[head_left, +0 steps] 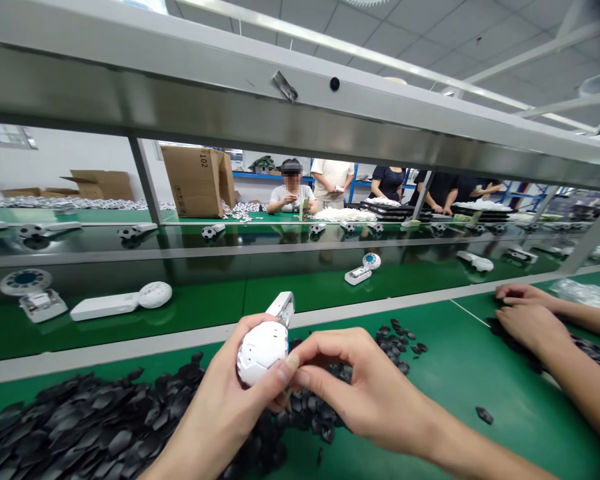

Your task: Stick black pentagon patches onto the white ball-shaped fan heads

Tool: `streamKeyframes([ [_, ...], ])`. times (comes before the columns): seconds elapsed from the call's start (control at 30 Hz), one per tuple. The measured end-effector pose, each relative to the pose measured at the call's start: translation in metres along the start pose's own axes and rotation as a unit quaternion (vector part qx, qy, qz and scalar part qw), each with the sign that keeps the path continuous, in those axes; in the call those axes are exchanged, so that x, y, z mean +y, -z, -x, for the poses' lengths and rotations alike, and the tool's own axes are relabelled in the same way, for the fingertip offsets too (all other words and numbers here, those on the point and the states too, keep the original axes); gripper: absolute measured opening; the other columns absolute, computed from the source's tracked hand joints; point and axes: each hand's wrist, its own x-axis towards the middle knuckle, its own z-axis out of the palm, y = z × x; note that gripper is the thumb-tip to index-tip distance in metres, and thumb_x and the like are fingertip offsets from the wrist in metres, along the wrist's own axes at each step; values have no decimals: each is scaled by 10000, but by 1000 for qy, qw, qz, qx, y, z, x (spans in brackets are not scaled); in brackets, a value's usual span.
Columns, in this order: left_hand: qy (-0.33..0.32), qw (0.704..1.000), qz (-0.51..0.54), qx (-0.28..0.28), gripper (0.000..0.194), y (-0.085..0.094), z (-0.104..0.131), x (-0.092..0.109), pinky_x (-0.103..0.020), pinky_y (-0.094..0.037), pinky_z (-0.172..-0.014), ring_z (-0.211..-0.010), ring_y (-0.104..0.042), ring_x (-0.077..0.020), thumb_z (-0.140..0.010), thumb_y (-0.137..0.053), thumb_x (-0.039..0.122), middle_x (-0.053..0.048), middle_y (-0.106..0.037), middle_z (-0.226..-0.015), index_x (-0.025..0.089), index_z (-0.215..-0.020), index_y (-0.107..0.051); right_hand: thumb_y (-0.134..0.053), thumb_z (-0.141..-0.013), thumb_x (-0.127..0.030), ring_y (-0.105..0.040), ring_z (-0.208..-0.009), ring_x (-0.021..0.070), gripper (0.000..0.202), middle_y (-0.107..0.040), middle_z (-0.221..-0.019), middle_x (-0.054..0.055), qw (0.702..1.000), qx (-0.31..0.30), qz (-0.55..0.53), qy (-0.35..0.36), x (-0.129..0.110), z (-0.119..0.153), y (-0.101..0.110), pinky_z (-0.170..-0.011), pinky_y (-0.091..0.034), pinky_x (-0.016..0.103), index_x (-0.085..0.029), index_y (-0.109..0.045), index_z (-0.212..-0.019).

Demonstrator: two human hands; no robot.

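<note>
My left hand is wrapped round a white plastic device with a ball-shaped head and a short handle pointing away. Panel seams and small slots mark the head. At its right edge, my right hand has thumb and forefinger pinched together, touching my left thumb tip. Whatever sits in that pinch is hidden by the fingers. Beneath both hands lies a large heap of small black plastic pieces, running from the lower left to the middle of the green table.
Beyond the table's pale edge, a green conveyor belt carries several white devices, one with a round head. A metal shelf beam crosses above. At right, a co-worker's hands rest over black pieces. People and a cardboard box are behind.
</note>
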Motion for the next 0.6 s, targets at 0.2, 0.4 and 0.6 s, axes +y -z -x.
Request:
streamKeyframes([
  [0.2, -22, 999, -35, -6, 528, 4, 3, 3, -242, -528, -559, -554, -629, -179, -749, -905, 434, 30, -668, -686, 252, -1156, -621, -877, -866, -360, -690, -1088, 190, 427, -714, -1250, 42, 998, 42, 7, -47, 1, -3, 11, -811, -561, 215, -244, -707, -1239],
  [0.4, -69, 995, -55, -43, 480, 7, 6, -6, -196, -518, -582, -673, -641, -165, -745, -897, 424, 6, -732, -857, 260, -1136, -671, -849, -895, -548, -715, -1045, 242, 970, -725, -1234, 43, 989, -98, 9, -110, 12, 2, 8, -914, -575, 326, -387, -321, -1693],
  [0.6, -137, 980, -117, -88, 436, 14, 2, -16, -195, -531, -564, -660, -667, -162, -881, -776, 469, 6, -749, -859, 267, -1236, -625, -818, -959, -495, -595, -1373, 260, 993, -610, -1496, 95, 978, -129, -141, -82, 16, 3, 0, -1172, -473, 401, -316, -220, -1731],
])
